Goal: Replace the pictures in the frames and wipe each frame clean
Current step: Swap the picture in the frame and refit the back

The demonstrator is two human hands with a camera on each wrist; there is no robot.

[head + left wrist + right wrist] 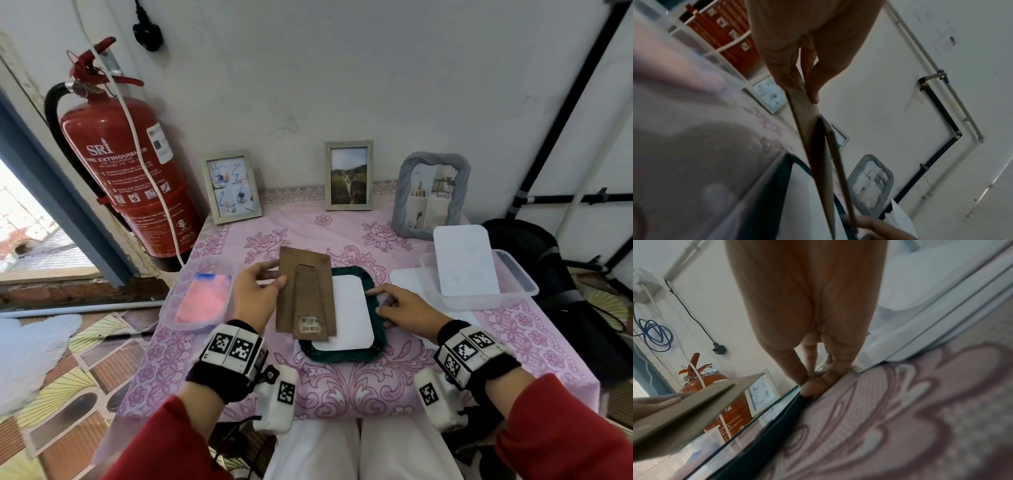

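Brown backing point(305, 294) pinched in left hand point(255, 294); right hand point(406, 308), fingers extended, steadies green frame point(375, 301). Best lift backing clear, keep frame pinned.

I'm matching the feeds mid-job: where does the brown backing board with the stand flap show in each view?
Head: brown fibreboard backing board at centre, held by the left hand above the dark green frame.
Left wrist: seen edge-on, running from the fingers down to the bottom edge.
Right wrist: lower left, tilted.
Shared landmark: silver-framed sketch picture.
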